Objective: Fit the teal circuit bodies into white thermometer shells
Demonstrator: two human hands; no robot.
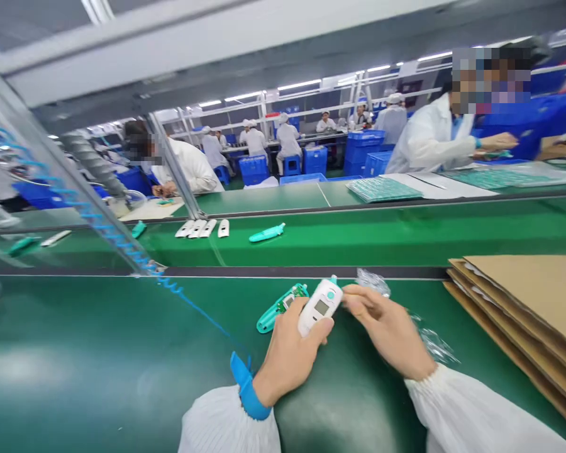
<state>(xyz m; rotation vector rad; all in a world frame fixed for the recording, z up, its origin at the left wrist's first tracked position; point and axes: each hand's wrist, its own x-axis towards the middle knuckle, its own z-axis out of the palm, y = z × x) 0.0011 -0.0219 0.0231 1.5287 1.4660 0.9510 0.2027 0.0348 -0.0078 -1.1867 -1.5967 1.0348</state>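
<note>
- We hold the white device [321, 306] in our left hand [287, 352], fingers closed around its lower part and thumb along its lower right edge.
- Our right hand [391, 324] is at the white device's upper right side, its fingers bent and drawn in narrow; we cannot tell whether they touch the casing or pinch something small.
- On our left wrist, below the white device, we wear a blue band [255, 397].
- Far beyond the white device we see blue bins [360, 150] on the floor among seated people in white; we cannot make out what is in them.
- To the right of the white device, partly behind our right hand, lies crumpled clear plastic [434, 340]; we see nothing clearly inside it.
- The white device is tilted, its top leaning right, with a teal tip, a round teal button and a grey screen on its face.
- Just left of the white device, on the green bench [122, 352], lies an open teal shell [267, 319] with a circuit board showing, partly hidden by our left hand.
- Beyond the white device, the green belt [358, 236] carries a teal piece [267, 233] and, farther left, a row of white covers [197, 228].
- Well right of the white device sits a cardboard stack [528, 302].
</note>
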